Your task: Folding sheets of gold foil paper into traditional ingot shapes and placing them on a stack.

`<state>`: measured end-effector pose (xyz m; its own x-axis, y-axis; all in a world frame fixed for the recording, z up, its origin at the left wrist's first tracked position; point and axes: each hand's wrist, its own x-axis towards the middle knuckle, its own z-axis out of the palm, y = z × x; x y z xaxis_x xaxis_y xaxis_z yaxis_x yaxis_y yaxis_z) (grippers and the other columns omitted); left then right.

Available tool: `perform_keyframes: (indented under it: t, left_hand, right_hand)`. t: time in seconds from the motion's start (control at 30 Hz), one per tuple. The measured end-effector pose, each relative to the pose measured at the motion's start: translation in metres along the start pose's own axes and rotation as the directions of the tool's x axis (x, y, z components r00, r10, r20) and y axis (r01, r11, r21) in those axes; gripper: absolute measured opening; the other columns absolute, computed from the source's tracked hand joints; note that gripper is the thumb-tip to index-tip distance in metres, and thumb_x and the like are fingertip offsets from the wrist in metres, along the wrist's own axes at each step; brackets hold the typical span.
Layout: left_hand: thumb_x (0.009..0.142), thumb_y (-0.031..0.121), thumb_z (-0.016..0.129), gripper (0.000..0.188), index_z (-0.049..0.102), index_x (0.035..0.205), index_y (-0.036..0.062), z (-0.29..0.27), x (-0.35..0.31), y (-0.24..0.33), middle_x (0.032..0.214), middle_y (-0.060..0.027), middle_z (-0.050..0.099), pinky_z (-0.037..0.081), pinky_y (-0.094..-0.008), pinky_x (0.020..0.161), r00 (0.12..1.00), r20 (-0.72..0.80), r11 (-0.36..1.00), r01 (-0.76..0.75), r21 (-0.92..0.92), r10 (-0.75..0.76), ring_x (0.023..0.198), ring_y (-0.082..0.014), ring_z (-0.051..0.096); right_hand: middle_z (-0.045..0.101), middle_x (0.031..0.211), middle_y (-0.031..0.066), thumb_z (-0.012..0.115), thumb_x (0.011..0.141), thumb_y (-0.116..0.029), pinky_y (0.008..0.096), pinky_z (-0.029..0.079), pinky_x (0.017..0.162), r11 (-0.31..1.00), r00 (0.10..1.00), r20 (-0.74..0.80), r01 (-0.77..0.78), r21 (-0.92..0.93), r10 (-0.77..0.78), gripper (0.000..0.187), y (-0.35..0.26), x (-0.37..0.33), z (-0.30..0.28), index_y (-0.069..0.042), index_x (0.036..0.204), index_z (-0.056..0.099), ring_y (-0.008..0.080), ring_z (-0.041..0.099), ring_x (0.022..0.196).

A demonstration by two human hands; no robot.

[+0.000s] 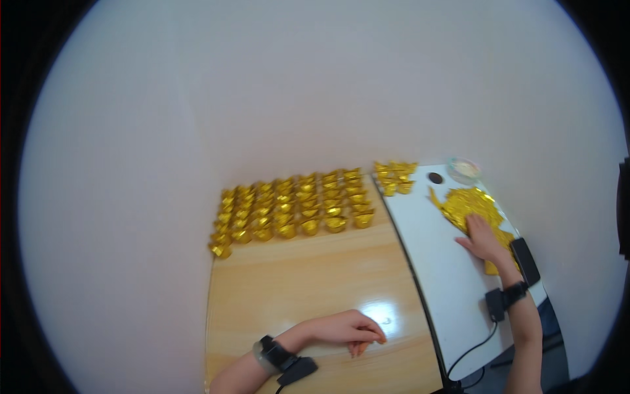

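On the white table at the right, my right hand [484, 240] lies over a pile of shiny gold foil sheets [471, 202]. Its thumb sticks out to the left, and its fingers are stretched out onto the foil. My left hand [357, 330] rests low over the wooden table [295, 276], fingers loosely bent and apart, with nothing visible in them. Rows of folded gold foil ingots [285, 207] stand on the far part of the wooden table. A smaller group of gold foil ingots [396, 177] sits at the white table's far left corner.
A clear round container [464, 171] and a dark round disc [435, 178] stand at the back of the white table [426, 262]. A black flat object [525, 261] lies at its right edge. Both wrists wear black devices with cables. Pale walls rise behind and at the sides.
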<state>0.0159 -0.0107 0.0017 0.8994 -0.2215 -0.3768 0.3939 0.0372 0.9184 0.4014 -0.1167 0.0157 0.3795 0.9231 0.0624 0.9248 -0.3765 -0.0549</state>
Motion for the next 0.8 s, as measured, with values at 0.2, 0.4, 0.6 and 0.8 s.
perform_keyframes:
  t: [0.2, 0.4, 0.6, 0.8]
  left_hand:
    - [0.096, 0.024, 0.047, 0.032, 0.055, 0.118, 0.0028, 0.001, -0.001, 0.004, 0.073, -0.0021, 0.060, 0.046, -0.0198, 0.060, 0.995, -0.059, 0.992, 0.077, -0.103, -0.084, 0.063, -0.0065, 0.056]
    - [0.096, 0.025, 0.047, 0.034, 0.054, 0.120, 0.0034, 0.000, 0.006, 0.023, 0.080, -0.0015, 0.061, 0.045, -0.0198, 0.061, 0.986, -0.135, 0.995, 0.102, 0.016, -0.099, 0.065, -0.0059, 0.056]
    - [0.094, 0.024, 0.050, 0.033, 0.055, 0.119, 0.0031, -0.002, 0.013, 0.020, 0.083, -0.0028, 0.061, 0.046, -0.0213, 0.066, 0.947, -0.322, 0.994, 0.038, 0.099, -0.004, 0.069, -0.0072, 0.056]
    - [0.092, 0.020, 0.052, 0.033, 0.053, 0.120, 0.0022, 0.003, 0.017, 0.022, 0.101, -0.0072, 0.058, 0.046, -0.0279, 0.079, 0.745, -0.574, 0.841, 0.033, 0.541, 0.340, 0.086, -0.0145, 0.056]
  right_hand:
    - [0.049, 0.125, 0.0229, 0.048, 0.090, -0.029, 0.0399, 0.040, 0.096, 0.982, 0.960, -0.272, 0.106, 0.155, -0.061, 0.044, 0.002, 0.002, 0.029, 0.004, 0.119, 0.048, 0.0360, 0.048, 0.114]
    - [0.065, 0.084, 0.0153, 0.056, 0.082, -0.015, 0.0433, 0.048, 0.066, 0.990, 0.939, -0.340, 0.091, 0.107, -0.050, 0.018, 0.010, 0.012, 0.028, -0.005, 0.094, 0.064, 0.0334, 0.062, 0.073]
    - [0.064, 0.074, 0.0118, 0.060, 0.080, -0.014, 0.0412, 0.048, 0.063, 0.900, 0.909, -0.344, -0.070, 0.429, 0.235, 0.010, 0.001, 0.016, 0.000, -0.006, 0.082, 0.064, 0.0296, 0.062, 0.070]
    - [0.065, 0.078, 0.0088, 0.062, 0.080, -0.013, 0.0354, 0.049, 0.063, 0.937, 0.644, -0.746, 0.339, 0.080, -0.170, 0.008, -0.054, 0.010, -0.054, -0.009, 0.085, 0.065, 0.0267, 0.063, 0.073]
